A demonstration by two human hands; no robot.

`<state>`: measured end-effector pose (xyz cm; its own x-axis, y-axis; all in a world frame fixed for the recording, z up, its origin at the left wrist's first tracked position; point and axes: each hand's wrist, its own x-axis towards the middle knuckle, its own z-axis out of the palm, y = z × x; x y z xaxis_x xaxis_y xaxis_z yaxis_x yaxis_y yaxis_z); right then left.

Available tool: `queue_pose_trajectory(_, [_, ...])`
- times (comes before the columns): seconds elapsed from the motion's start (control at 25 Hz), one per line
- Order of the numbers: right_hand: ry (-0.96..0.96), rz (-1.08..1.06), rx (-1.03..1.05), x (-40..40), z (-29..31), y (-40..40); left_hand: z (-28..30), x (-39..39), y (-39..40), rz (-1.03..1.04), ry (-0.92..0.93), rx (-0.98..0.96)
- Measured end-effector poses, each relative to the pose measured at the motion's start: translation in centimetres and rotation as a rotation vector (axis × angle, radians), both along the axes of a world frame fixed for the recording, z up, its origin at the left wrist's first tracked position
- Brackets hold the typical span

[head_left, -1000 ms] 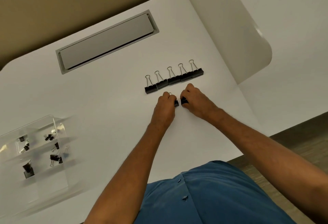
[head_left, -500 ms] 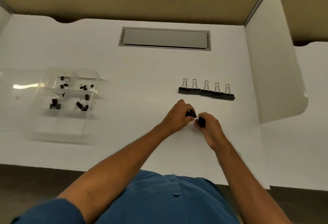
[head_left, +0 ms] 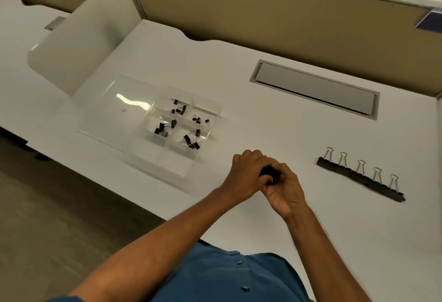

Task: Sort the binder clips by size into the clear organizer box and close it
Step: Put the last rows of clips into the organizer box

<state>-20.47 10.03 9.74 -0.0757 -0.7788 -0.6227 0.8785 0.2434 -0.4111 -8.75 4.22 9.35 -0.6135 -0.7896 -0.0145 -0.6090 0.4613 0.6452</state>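
Small clips (head_left: 269, 174) pinched between both hands: left hand (head_left: 246, 173), right hand (head_left: 284, 190). Light, stiff, slippery; best held by the black body.

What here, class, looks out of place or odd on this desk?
Nothing stands out. Five large binder clips lie in a neat row on the desk; the organizer box sits open with small clips in its compartments. Both hands hold black clips.
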Motion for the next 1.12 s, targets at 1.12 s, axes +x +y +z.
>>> queue_pose_trajectory(1.12, [1.706,1.082,-0.478,21.3,-7.3,-13.5,-8.7,27.4,-9.7,0.212,-0.349,-0.097])
